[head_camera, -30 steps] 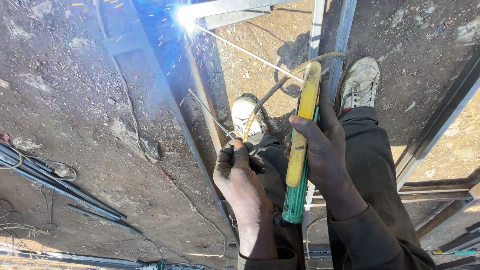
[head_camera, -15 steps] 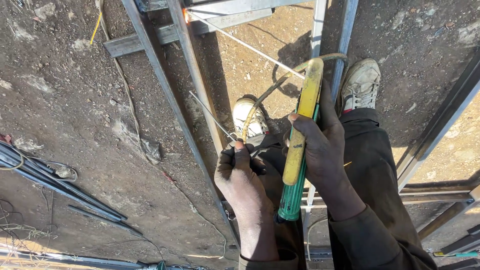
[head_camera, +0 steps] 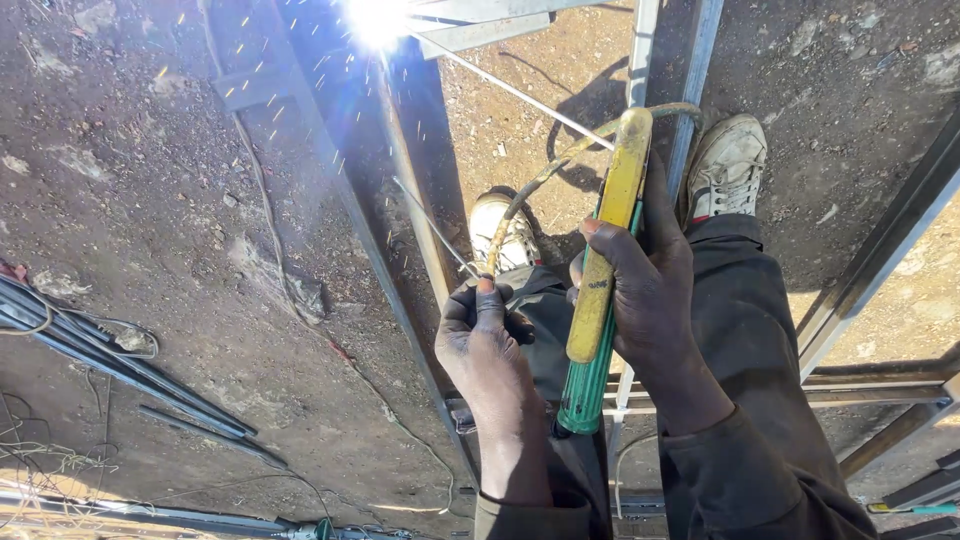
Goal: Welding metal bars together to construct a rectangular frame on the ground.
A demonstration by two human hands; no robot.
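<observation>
My right hand (head_camera: 650, 290) grips a welding electrode holder (head_camera: 603, 270) with a yellow upper part and a green handle. A thin welding rod (head_camera: 510, 90) runs from its tip up and left to a bright arc (head_camera: 375, 18) on a metal frame bar (head_camera: 400, 170), with sparks flying to the left. My left hand (head_camera: 485, 340) sits just left of the holder, fingers closed on a spare thin rod (head_camera: 430, 225) that points up and left. A cable (head_camera: 545, 180) curves from the holder's top. My two pale shoes (head_camera: 725, 165) stand on the ground beyond my hands.
Long steel bars (head_camera: 330, 180) of a frame cross the dirt ground (head_camera: 130, 170) diagonally. More metal sections (head_camera: 880, 270) lie at the right. Dark rods and wires (head_camera: 110, 350) lie at the lower left. A green-handled tool (head_camera: 915, 508) lies at the bottom right.
One second ago the arc was burning, half a second ago it was out, and now it burns again with sparks. My hands have hardly moved.
</observation>
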